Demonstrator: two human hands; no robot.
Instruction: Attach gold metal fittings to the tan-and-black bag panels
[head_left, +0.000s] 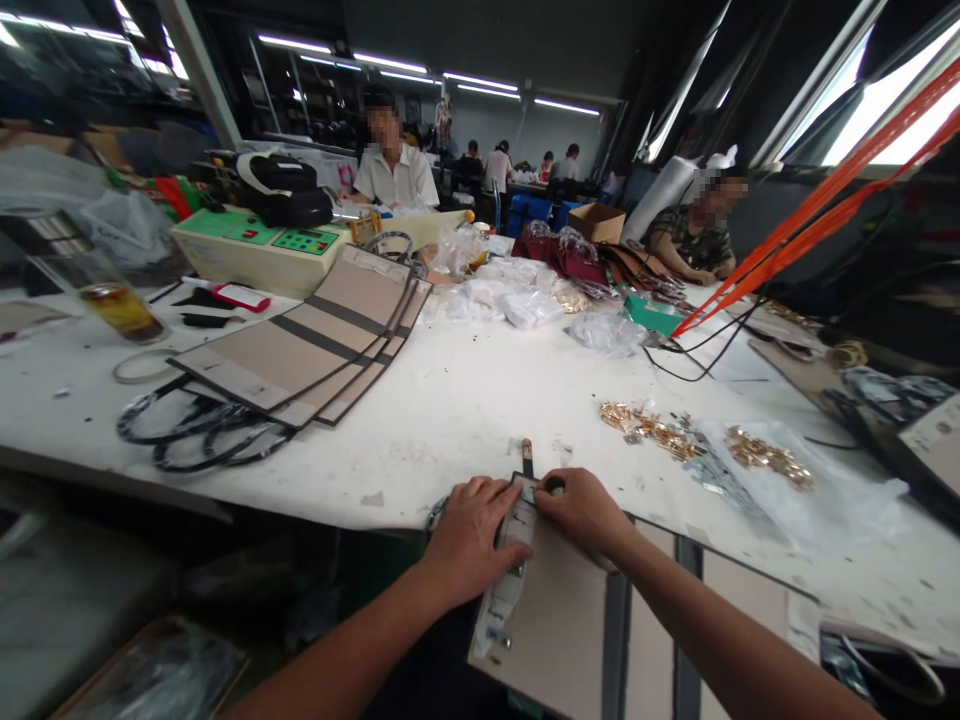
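Observation:
A beige board panel [566,620] with dark stripes, like an unfolded bag piece, lies partly over the table's front edge. My left hand [469,530] rests across its left border, fingers stretched toward the top corner and thumb apart on its face. At that corner my right hand [577,505] is closed in a pinch. A dark rounded thing [555,485] shows between its fingers, too covered to name. Just beyond the fingertips, a short dark strap with a gold-coloured metal end [527,452] sticks out from the panel. Small metal pieces [499,637] sit on the panel's border strip.
Similar panels [300,335] with cord handles [202,435] are stacked at left. Gold-coloured metal parts [652,430] lie at right, near a plastic bag [832,500]. A glass jar [120,310] and a control box [262,250] stand behind. Two people sit across the table; orange strands [817,210] hang at right.

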